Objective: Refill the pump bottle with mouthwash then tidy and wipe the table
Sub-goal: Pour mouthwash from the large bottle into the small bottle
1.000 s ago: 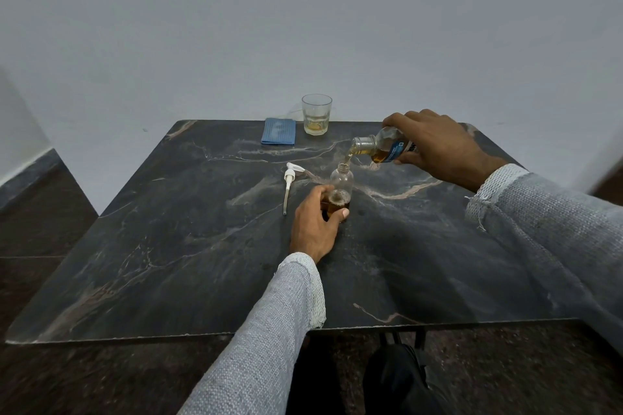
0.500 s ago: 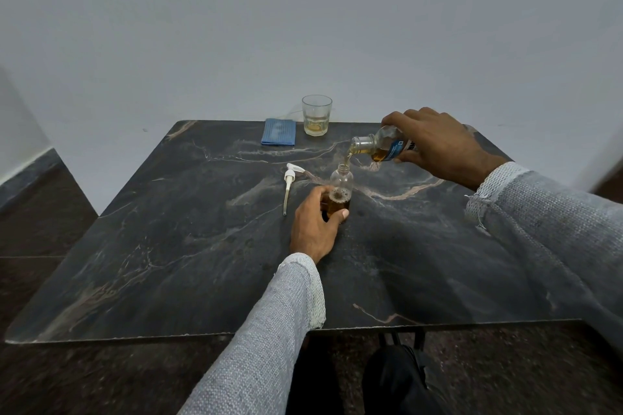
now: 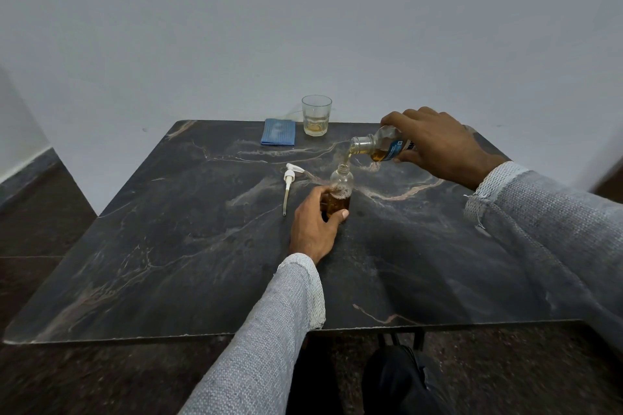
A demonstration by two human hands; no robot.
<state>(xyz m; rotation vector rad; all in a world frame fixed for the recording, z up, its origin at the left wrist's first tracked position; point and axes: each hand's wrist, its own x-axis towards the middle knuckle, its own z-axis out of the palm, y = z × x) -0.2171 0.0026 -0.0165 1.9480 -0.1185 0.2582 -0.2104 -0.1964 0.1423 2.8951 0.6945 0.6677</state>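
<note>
A small clear pump bottle [image 3: 341,185] stands upright mid-table without its pump, about half full of amber liquid with foam on top. My left hand [image 3: 315,224] grips its lower part. My right hand [image 3: 438,143] holds the mouthwash bottle [image 3: 377,146] tilted, its open neck just above the small bottle's mouth. A thin amber stream runs from one into the other. The white pump head [image 3: 289,180] with its dip tube lies flat on the table to the left.
A folded blue cloth [image 3: 278,136] and a drinking glass [image 3: 316,115] with a little yellowish liquid sit at the far edge of the dark marble table [image 3: 168,263], against the white wall. My dark-clad knee shows below the near edge.
The amber level in the small bottle has risen a little. Both hands keep nearly the same positions, the right one staying tilted over the bottle.
</note>
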